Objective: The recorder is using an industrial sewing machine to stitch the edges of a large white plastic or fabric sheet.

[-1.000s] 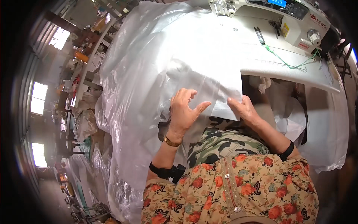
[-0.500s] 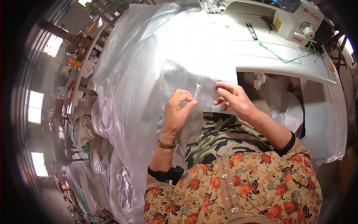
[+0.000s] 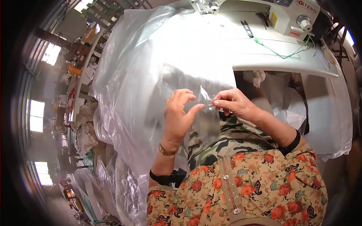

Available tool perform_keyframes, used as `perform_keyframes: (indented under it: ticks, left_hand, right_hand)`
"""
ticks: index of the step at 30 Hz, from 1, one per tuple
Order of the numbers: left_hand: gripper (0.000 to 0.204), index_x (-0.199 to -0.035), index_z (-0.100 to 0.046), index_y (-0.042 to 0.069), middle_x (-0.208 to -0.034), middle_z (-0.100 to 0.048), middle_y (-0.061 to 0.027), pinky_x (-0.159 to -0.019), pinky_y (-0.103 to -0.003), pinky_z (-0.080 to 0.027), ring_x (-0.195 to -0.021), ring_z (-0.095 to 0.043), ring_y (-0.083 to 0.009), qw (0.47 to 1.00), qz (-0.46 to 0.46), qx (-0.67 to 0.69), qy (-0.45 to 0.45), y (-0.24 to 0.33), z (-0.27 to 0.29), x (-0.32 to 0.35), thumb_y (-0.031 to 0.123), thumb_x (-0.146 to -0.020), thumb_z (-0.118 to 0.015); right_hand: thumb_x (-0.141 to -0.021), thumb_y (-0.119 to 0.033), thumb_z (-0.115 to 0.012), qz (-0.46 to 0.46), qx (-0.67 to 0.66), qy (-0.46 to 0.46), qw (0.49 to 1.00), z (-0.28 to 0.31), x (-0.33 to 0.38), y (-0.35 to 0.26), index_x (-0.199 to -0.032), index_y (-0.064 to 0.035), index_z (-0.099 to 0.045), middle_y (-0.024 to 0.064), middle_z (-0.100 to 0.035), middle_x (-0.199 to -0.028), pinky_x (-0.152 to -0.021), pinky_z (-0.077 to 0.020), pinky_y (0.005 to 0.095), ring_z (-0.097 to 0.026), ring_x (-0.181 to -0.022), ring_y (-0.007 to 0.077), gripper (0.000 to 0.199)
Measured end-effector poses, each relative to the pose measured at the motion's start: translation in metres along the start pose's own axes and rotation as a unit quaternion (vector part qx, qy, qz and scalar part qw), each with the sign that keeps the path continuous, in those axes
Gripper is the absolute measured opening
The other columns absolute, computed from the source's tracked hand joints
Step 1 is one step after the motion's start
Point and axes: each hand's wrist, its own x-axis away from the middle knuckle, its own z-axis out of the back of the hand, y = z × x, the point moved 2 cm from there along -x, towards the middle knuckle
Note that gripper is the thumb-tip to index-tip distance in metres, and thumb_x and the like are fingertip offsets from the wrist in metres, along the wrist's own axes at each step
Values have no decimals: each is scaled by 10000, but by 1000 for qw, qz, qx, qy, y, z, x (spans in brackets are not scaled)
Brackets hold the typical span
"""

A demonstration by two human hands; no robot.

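A large translucent plastic sheet (image 3: 132, 86) spreads over the white sewing machine table and hangs down toward my lap. My right hand (image 3: 235, 105) pinches a small gathered bit at the sheet's near edge between thumb and fingers. Just left of it, my left hand (image 3: 179, 113) is raised over the sheet, thumb and fingers curved apart with nothing between them. A shiny fold stands up in the plastic between the two hands.
A sewing machine (image 3: 294, 19) stands at the far right. Thread snips (image 3: 247, 29) tied to a green cord (image 3: 279, 54) lie on the table (image 3: 264, 60). More plastic sheeting (image 3: 326, 113) hangs at the right. Cluttered shelves line the left side.
My left hand's pinch on the plastic has come apart. My right hand has moved slightly left and closed on the sheet's edge. The view has shifted a little.
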Motion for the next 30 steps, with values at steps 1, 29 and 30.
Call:
perform_keyframes:
  ticks: [1, 29, 30]
  left_hand:
    - [194, -964, -657, 22, -1063, -636, -87, -902, -319, -434, -983, -586, -211, 1000, -1, 0, 1, 9, -1, -5, 84, -799, -739]
    - [347, -1141, -641, 22, -1004, -641, -126, -660, -321, -508, -676, -603, -206, 995, -43, 1, -90, 43, -7, -81, 80, -809, -722]
    - [392, -1173, -646, 26, -1016, -650, -107, -643, -291, -497, -673, -566, -167, 995, -28, 2, -98, 43, -6, -80, 99, -802, -746]
  right_hand:
    - [-942, -249, -639, -4, 5, 3, 1000, 1, 1, -1, -946, -18, -701, -11, -616, -754, -583, -454, 211, -535, -653, 54, 239]
    - [-894, -224, -682, 53, 60, 92, 992, 35, -14, -29, -910, -48, -683, -36, -550, -694, -534, -374, 209, -467, -618, 33, 177]
    - [-902, -210, -670, 76, 88, 97, 988, 34, -13, -29, -916, -42, -674, -44, -530, -687, -527, -365, 209, -456, -618, 26, 169]
